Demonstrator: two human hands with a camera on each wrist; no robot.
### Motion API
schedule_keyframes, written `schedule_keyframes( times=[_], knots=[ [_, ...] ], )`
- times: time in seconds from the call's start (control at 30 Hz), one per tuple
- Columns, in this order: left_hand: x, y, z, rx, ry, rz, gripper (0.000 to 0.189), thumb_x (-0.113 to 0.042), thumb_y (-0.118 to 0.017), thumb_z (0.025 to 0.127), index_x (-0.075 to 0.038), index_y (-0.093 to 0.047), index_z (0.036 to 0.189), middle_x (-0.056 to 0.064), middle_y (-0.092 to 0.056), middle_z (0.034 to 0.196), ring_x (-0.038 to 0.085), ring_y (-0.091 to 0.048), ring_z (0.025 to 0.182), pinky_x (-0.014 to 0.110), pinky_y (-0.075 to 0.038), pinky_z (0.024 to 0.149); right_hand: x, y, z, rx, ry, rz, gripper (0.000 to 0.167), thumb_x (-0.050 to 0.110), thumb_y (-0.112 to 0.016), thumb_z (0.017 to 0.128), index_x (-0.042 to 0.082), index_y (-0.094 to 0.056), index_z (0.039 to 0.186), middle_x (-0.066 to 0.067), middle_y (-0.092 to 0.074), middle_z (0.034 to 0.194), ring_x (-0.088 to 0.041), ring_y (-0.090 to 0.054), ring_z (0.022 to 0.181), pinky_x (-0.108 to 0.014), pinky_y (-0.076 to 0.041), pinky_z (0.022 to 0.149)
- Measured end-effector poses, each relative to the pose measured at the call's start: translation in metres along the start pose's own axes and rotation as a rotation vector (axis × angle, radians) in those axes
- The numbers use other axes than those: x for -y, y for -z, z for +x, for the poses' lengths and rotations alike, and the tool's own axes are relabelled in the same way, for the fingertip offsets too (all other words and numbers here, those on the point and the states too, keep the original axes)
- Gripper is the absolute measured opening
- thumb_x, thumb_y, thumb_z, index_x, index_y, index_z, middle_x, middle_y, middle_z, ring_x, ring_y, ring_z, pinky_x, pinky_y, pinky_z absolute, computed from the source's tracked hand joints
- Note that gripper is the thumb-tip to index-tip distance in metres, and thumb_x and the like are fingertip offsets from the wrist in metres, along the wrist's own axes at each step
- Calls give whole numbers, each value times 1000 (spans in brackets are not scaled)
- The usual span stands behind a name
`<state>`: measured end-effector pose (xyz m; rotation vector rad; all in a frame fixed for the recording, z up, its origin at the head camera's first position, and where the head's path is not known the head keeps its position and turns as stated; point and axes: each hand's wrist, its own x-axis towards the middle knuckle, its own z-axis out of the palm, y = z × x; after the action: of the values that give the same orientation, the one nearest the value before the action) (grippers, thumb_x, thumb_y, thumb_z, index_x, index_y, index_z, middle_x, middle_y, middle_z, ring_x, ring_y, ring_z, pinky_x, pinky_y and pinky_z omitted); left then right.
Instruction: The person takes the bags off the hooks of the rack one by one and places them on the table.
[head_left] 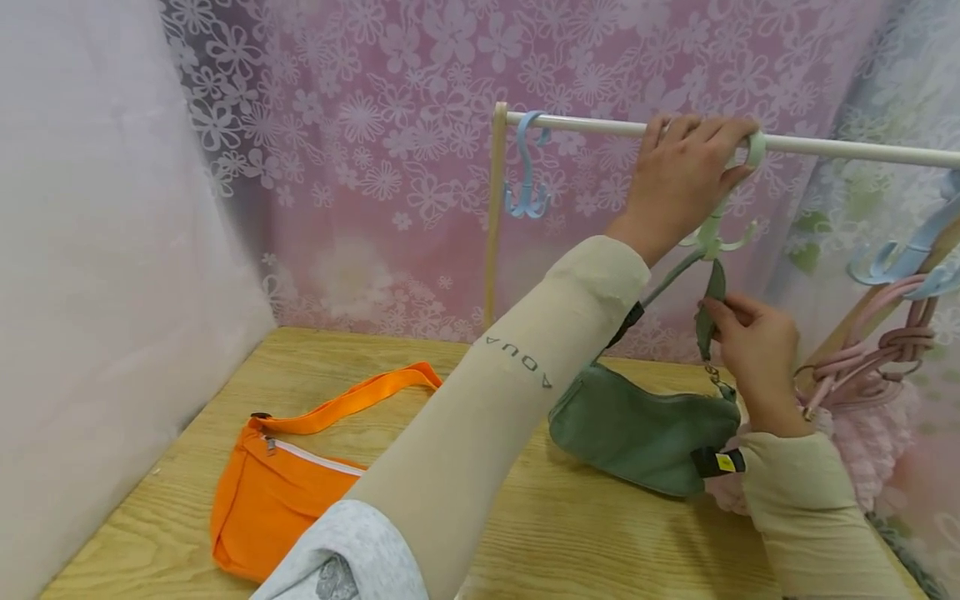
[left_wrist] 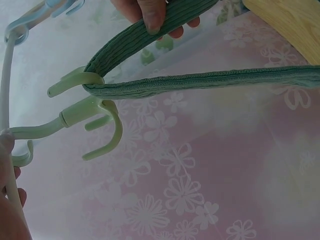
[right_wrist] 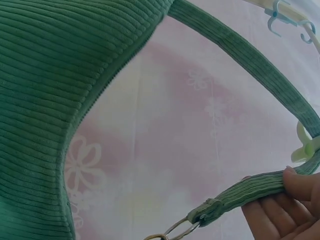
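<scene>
My left hand (head_left: 686,171) grips the white rail (head_left: 600,125), fingers curled over it right beside a light green hook (head_left: 711,233). The hook's lower prongs show in the left wrist view, where a green corduroy strap (left_wrist: 200,82) loops over one of them. That strap belongs to a green handbag (head_left: 637,429) that hangs low over the wooden table. Between thumb and fingers, my right hand (head_left: 761,354) pinches the strap just below the hook. A metal ring (right_wrist: 182,227) at the strap's end shows below this hand in the right wrist view.
An orange bag (head_left: 277,500) lies on the wooden table (head_left: 570,550) at left, partly behind my left sleeve. A blue hook (head_left: 527,175) hangs near the rail's left post (head_left: 495,225). At right, another blue hook (head_left: 900,250) carries a pink bag (head_left: 873,425).
</scene>
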<state>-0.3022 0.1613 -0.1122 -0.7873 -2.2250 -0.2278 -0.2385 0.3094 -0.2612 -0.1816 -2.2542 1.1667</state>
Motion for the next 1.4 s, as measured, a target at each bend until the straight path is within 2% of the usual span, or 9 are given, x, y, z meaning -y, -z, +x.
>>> schedule_keyframes(
  times=[0.07,0.17,0.27,0.5,0.67,0.97,1.23,1.4],
  knots=[
    [-1,2,1,6,7,-4,53,-57,-44,96,-39,-40,146,-25,-45,143,3,-38,133,25,-16,111,2,1,3,-9,-13,45,51,36,-60,96,-1,-60,131,35,-57,70,11,-61,60,-5,-46,60],
    [0,4,2,24,21,-4,52,-57,-44,96,-40,-40,145,-26,-44,143,2,-37,134,26,-14,113,5,1,6,-17,-19,93,51,34,-61,95,-3,-59,131,35,-59,68,9,-63,60,-5,-47,62],
    [0,7,1,38,28,-3,51,-57,-44,96,-41,-40,144,-26,-44,143,2,-37,134,27,-14,113,8,2,9,-30,-23,157,52,33,-62,94,-4,-59,130,32,-62,70,7,-64,61,-7,-49,63],
    [0,7,0,32,18,-12,47,-55,-45,97,-41,-43,141,-26,-45,142,3,-37,134,26,-15,112,23,7,8,-54,-17,450,54,24,-70,89,-11,-57,128,16,-72,76,-1,-69,66,-13,-53,64],
    [0,6,0,40,26,-12,46,-54,-44,97,-41,-42,141,-26,-44,143,3,-36,135,27,-13,113,34,11,9,-67,-10,498,52,22,-71,87,-10,-59,126,13,-72,76,-2,-70,67,-14,-53,64],
    [-2,6,0,50,26,-21,45,-55,-44,97,-42,-42,140,-26,-44,143,4,-36,135,28,-12,115,50,21,12,-87,-38,574,34,23,-75,83,6,-73,111,9,-73,76,-5,-69,63,-15,-53,61],
    [-4,8,1,51,27,-26,44,-54,-45,97,-42,-43,140,-26,-43,143,3,-36,135,28,-12,114,59,32,16,-121,-58,560,32,23,-75,82,9,-74,112,11,-72,75,-3,-68,61,-14,-53,59],
    [-4,7,0,61,36,-40,44,-53,-47,97,-42,-42,139,-27,-43,144,3,-36,135,29,-10,115,65,35,18,-138,-41,550,32,21,-76,82,8,-74,111,10,-71,74,-3,-67,59,-13,-53,58]
  ],
)
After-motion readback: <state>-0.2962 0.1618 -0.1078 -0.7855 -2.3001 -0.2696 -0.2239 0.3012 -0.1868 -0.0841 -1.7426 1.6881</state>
